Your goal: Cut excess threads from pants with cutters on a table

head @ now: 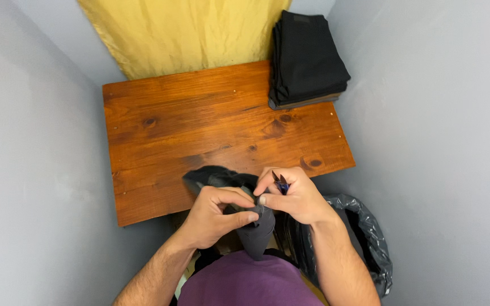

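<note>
- L hand (214, 215) pinching dark grey cloth (256, 232)
- R hand (290, 195) gripping same cloth + small snips (281, 183)
- folded black stack (307, 56) at table (199, 124) far corner

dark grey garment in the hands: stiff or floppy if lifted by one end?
Probably floppy: the dark grey garment droops below the left hand and right hand and bunches onto the wooden table. Likely light, since fingertip pinches hold it. Unlikely to slip or roll; soft cloth tends to drape and stay put.
</note>
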